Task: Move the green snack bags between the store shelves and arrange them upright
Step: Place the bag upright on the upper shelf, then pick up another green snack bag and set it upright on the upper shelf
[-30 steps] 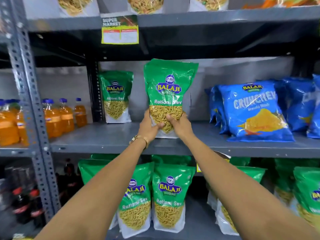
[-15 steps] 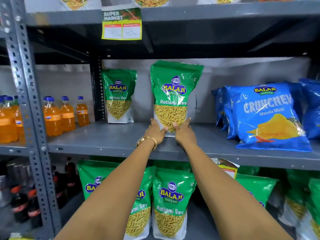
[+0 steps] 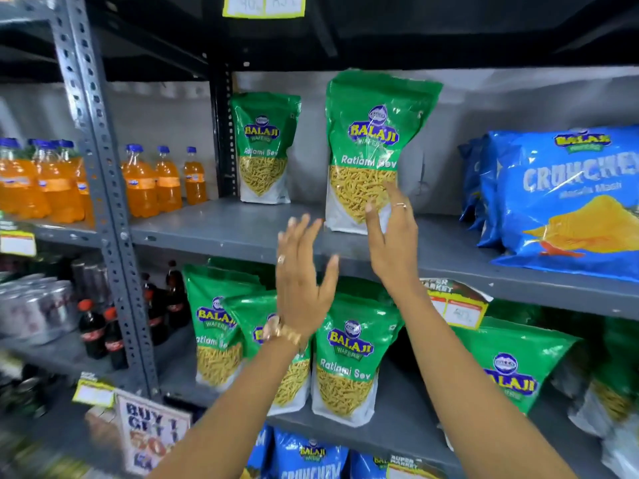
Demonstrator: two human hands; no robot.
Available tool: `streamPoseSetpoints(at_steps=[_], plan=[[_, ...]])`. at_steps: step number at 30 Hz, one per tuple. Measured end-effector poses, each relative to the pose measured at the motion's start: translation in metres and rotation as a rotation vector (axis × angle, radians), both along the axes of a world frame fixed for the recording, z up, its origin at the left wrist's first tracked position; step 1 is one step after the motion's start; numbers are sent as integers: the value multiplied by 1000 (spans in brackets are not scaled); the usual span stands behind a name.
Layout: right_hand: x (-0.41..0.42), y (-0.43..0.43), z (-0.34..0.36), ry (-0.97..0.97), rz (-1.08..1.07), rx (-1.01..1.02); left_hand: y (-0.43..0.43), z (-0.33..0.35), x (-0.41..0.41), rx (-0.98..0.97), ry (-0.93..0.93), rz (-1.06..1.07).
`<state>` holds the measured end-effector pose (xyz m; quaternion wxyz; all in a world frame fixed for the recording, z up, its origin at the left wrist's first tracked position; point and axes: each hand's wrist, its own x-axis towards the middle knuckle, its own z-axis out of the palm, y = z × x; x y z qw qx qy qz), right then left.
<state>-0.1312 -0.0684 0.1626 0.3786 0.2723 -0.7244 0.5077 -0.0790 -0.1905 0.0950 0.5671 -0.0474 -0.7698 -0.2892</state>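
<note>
Head view shows the green snack bag [image 3: 371, 146] standing upright on the middle shelf [image 3: 221, 233], left hand [image 3: 304, 274] spread clear, right hand [image 3: 392, 236] open-fingered against its base; a careless nudge could topple it.

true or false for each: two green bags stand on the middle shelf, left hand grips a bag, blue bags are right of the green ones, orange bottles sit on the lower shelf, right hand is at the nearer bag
1. Two green bags stand on the middle shelf: true, the far bag and the nearer bag.
2. The left hand grips a bag: false, it is open in the air.
3. Blue bags lie right of the green ones: true.
4. Orange bottles sit on the lower shelf: false, they are at middle shelf level, to the left.
5. The right hand is at the nearer bag: true, fingers open over its front.
</note>
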Motion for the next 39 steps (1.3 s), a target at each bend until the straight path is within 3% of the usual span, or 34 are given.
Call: streamPoseSetpoints(at_steps=[2,5,8,13,18,23,28,34,39], plan=[[25,0,-32,141,63,-50,-5,-56,20,101,16,22],[59,-7,-100,114,126,-19,-13,-132,44,412,-116,39],[80,-19,-172,-191,177,43,-22,-175,55,677,-255,-32],[74,-37,-252,-729,237,137,-57,-206,40,874,-654,-115],[59,-56,-274,-922,160,138,-88,-234,25,746,-858,-48],[61,-76,-282,-938,77,58,-110,-250,36,699,-771,-138],[72,-101,-285,-952,153,60,-126,-256,50,653,-740,-123],[103,-112,-285,-785,222,35,-150,-244,93,601,-772,-299],[142,-121,-259,-589,140,-83,-164,-188,122,444,-688,-342]])
